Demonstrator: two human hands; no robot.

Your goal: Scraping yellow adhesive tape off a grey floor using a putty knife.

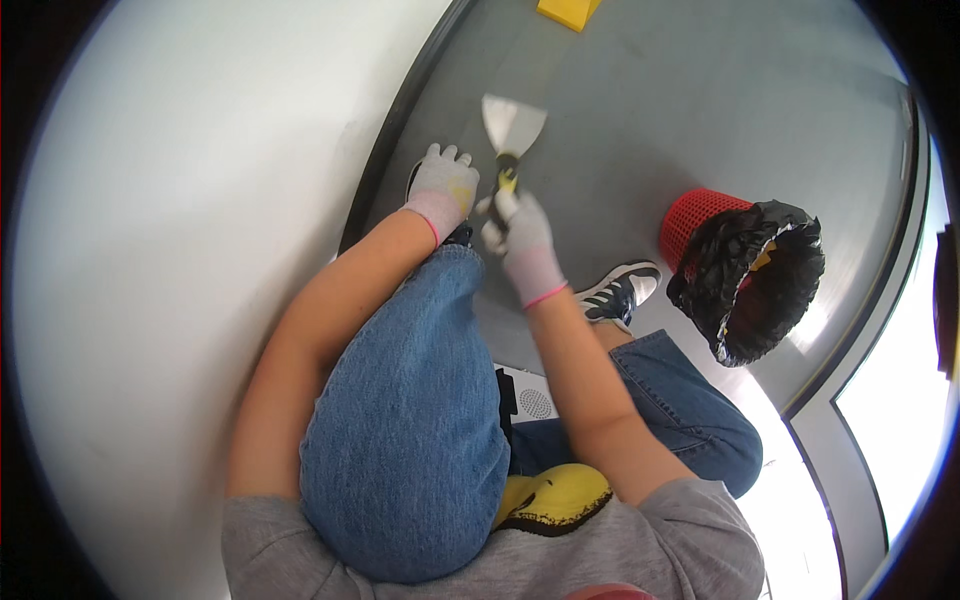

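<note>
In a pale work glove with a pink cuff, my right hand (523,232) is closed around the black and yellow handle of a putty knife (514,126). Its wide metal blade points away from me over the grey floor (615,112); whether it touches the floor cannot be told. My left hand (446,180), gloved the same way, lies palm down over my shoe beyond my raised knee, near the black strip (390,127) at the foot of the white wall. Its fingers are slightly apart and nothing shows in them.
A red mesh wastebasket (694,217) lined with a black plastic bag (705,277) stands at the right, near my other shoe (622,289). A yellow object (570,11) lies at the top edge. The white wall (225,150) rises close on the left.
</note>
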